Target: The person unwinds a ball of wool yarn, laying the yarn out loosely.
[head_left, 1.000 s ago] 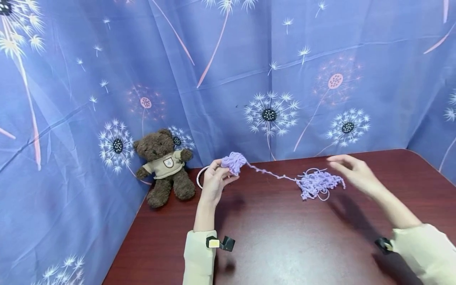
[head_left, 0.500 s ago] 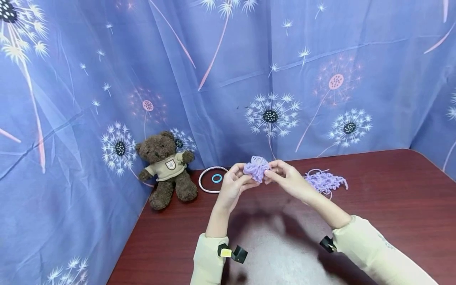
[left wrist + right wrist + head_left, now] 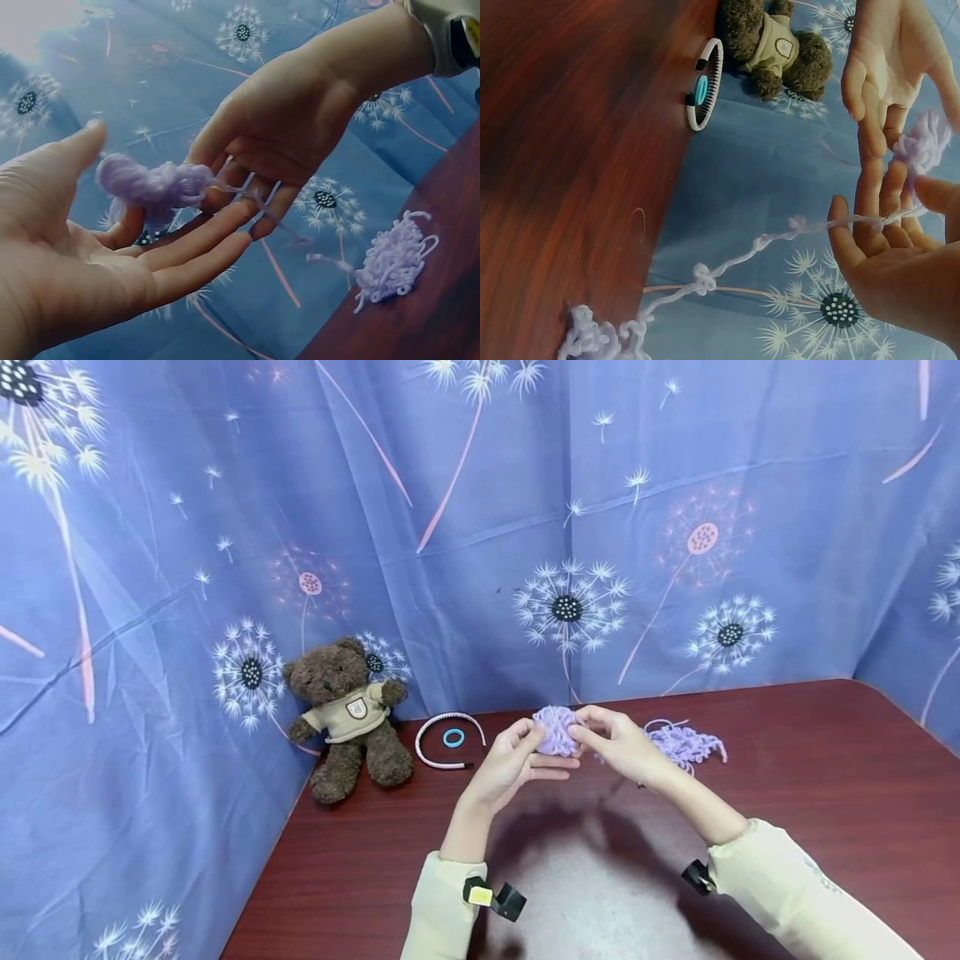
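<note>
A small bundle of lilac yarn (image 3: 556, 731) is held above the table between both hands. My left hand (image 3: 513, 760) has its thumb and index finger at the bundle's left side, its other fingers stretched out beneath. My right hand (image 3: 618, 743) pinches the bundle's right edge with thumb and index finger. In the right wrist view a knotty yarn strand (image 3: 739, 259) runs from the bundle across the right fingers to a loose yarn pile (image 3: 686, 745), partly behind the right hand in the head view. Loops of the bundle (image 3: 154, 184) show in the left wrist view.
A brown teddy bear (image 3: 347, 714) in a beige top leans against the blue dandelion curtain (image 3: 465, 610) at the left. Beside it on the dark red table (image 3: 360, 868) lie a white headband (image 3: 422, 743) and a small blue ring (image 3: 453, 738).
My right hand has come left from beside the yarn pile to the bundle. My left hand has moved right with the bundle, which has been turned and looks rounder. The headband and ring have come into view.
</note>
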Demonstrator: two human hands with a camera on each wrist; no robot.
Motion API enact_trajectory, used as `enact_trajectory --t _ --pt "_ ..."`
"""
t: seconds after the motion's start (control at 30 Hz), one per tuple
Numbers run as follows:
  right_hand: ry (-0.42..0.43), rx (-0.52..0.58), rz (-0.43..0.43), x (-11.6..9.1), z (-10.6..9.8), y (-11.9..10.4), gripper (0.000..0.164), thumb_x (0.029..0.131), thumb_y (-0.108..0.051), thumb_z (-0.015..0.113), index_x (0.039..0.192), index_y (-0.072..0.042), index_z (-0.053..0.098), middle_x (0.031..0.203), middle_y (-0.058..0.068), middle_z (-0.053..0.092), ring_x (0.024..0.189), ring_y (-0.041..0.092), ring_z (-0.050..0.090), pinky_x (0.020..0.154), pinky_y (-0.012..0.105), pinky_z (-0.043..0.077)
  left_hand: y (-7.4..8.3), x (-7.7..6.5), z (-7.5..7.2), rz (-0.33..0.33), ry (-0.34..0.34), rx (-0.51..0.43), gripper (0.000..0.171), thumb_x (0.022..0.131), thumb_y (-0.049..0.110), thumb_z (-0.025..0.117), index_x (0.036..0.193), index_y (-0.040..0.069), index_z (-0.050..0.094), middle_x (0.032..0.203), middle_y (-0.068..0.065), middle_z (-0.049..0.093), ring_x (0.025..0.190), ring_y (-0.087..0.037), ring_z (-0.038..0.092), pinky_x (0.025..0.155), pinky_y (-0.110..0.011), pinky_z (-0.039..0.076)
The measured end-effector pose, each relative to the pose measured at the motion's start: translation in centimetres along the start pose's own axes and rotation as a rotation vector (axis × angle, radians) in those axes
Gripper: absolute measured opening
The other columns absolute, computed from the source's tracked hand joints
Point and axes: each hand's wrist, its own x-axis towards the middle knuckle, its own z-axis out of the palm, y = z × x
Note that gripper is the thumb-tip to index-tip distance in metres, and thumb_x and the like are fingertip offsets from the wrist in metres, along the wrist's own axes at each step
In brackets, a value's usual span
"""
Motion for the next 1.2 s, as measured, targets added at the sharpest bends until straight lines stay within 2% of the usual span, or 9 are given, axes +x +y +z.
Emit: enact_trajectory --t 0.1,0.23,0.3,0.43,0.57,0.7,0.8,1.03,1.2 --pt "-0.029 -0.023 -0.023 0.0 0.1 0.3 0.02 0.098 -0.016 0.055 0.106 0.001 0.062 0.08 0.011 0.068 0.064 0.004 0.055 0.055 0.025 0.048 -0.2 0.1 0.0 0.0 0.01 -0.029 0.028 0.103 0.034 0.046 0.114 0.008 0.05 0.116 -0.036 0.062 0.087 -0.016 0.072 0.09 -0.053 0.056" --pt "-0.057 -0.03 -0.048 0.1 -0.1 0.5 0.018 0.099 -0.016 0.055 0.103 -0.001 0.064 0.082 0.012 0.068 0.069 0.005 0.059 0.056 0.025 0.05 -0.4 0.4 0.0 0.006 0.12 -0.031 0.003 0.1 0.009 0.05 0.103 0.01 0.049 0.093 -0.004 0.071 0.078 -0.01 0.071 0.081 -0.041 0.061" --pt "-0.056 -0.032 -0.053 0.1 -0.2 0.6 0.019 0.099 -0.016 0.055 0.104 0.0 0.065 0.083 0.013 0.068 0.072 0.005 0.062 0.057 0.024 0.051 -0.4 0.5 -0.1 0.016 0.176 -0.033 0.011 0.096 0.0 0.052 0.099 0.01 0.049 0.088 0.004 0.068 0.075 -0.008 0.071 0.078 -0.036 0.062" --pt "-0.052 -0.011 -0.059 0.1 -0.6 0.4 0.021 0.099 -0.015 0.054 0.107 0.001 0.065 0.077 0.012 0.066 0.068 0.008 0.062 0.056 0.023 0.05 -0.4 0.6 -0.3 0.044 0.255 -0.024 0.014 0.092 -0.005 0.055 0.098 0.006 0.049 0.085 0.002 0.067 0.07 -0.009 0.071 0.074 -0.035 0.062" --pt "-0.051 0.02 -0.087 0.0 -1.1 -0.1 0.022 0.099 -0.013 0.054 0.107 0.003 0.065 0.07 0.006 0.063 0.064 0.007 0.061 0.059 0.023 0.052 -0.4 0.5 -0.7 0.034 0.315 0.034 0.014 0.091 -0.003 0.059 0.099 0.004 0.05 0.082 0.003 0.066 0.066 -0.009 0.07 0.072 -0.036 0.062" --pt "-0.039 0.023 -0.106 -0.2 -1.6 -0.4 0.023 0.1 -0.013 0.053 0.107 0.004 0.066 0.069 0.0 0.061 0.065 0.006 0.06 0.062 0.023 0.053 -0.4 0.6 -1.1 0.025 0.312 0.063 0.013 0.093 -0.001 0.058 0.1 0.004 0.049 0.078 0.004 0.066 0.063 -0.01 0.07 0.079 -0.05 0.06" --pt "-0.027 0.024 -0.082 -0.5 -2.3 0.1 0.024 0.1 -0.015 0.052 0.108 0.003 0.065 0.069 -0.005 0.062 0.064 0.005 0.06 0.059 0.023 0.053 -0.2 0.6 -1.7 0.052 0.304 0.058 0.014 0.093 -0.003 0.057 0.101 0.002 0.047 0.078 0.004 0.067 0.062 -0.012 0.07 0.082 -0.056 0.056" --pt "0.053 -0.018 -0.031 -2.1 -5.4 3.3 0.028 0.101 -0.015 0.051 0.112 0.009 0.062 0.072 -0.014 0.064 0.067 0.003 0.061 0.065 0.023 0.057 0.7 -0.2 -3.5 0.106 0.377 0.122 0.024 0.088 -0.009 0.059 0.108 -0.002 0.047 0.089 -0.002 0.065 0.069 -0.009 0.069 0.073 -0.032 0.062" --pt "0.142 -0.03 0.035 -2.8 -8.7 4.5 0.022 0.102 -0.02 0.051 0.111 -0.005 0.065 0.074 -0.014 0.065 0.071 0.003 0.063 0.064 0.016 0.054 1.4 -0.8 -4.7 0.13 0.411 0.114 0.025 0.089 -0.01 0.058 0.11 -0.003 0.047 0.093 -0.002 0.064 0.073 -0.009 0.069 0.075 -0.034 0.062"
